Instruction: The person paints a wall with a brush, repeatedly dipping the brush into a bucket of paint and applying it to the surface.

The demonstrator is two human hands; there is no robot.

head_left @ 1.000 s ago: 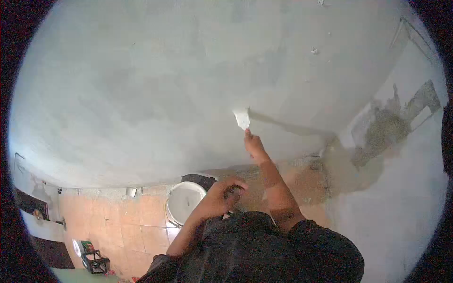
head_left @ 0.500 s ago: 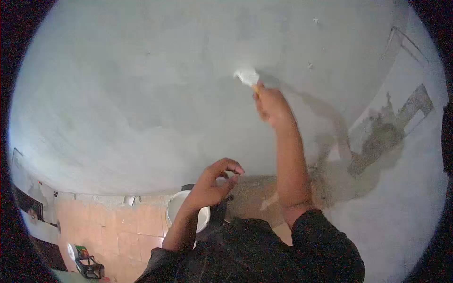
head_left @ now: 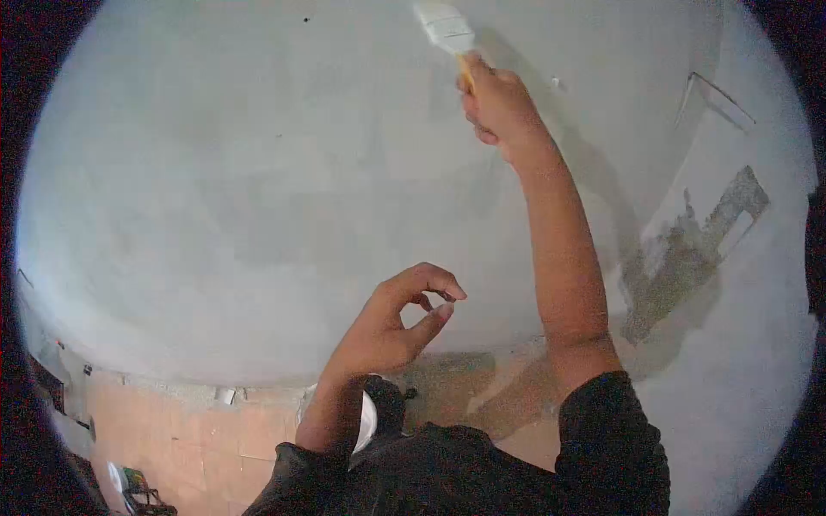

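A wide paintbrush (head_left: 447, 31) with a yellow handle and white-coated bristles is in my right hand (head_left: 509, 110). My fingers wrap around its handle, and the bristles point up and left against the pale grey wall (head_left: 224, 189), high in the view. My left hand (head_left: 397, 322) hangs lower, in front of the wall, holding nothing. Its fingers are curled, with a small gap between thumb and fingertips. Below my left wrist, a white bucket (head_left: 368, 423) is mostly hidden by my forearm, so its contents do not show.
Orange floor tiles (head_left: 206, 456) run along the wall's foot at lower left. A container with a dark frame (head_left: 138, 490) stands on them. On the right, the adjoining wall has a rough, bare grey patch (head_left: 688, 258) and a thin rectangular outline (head_left: 723, 99).
My right hand has moved up with the paintbrush, and the arm is more stretched. My left hand has shifted slightly up and right. The camera view has tilted, lowering the bucket and floor.
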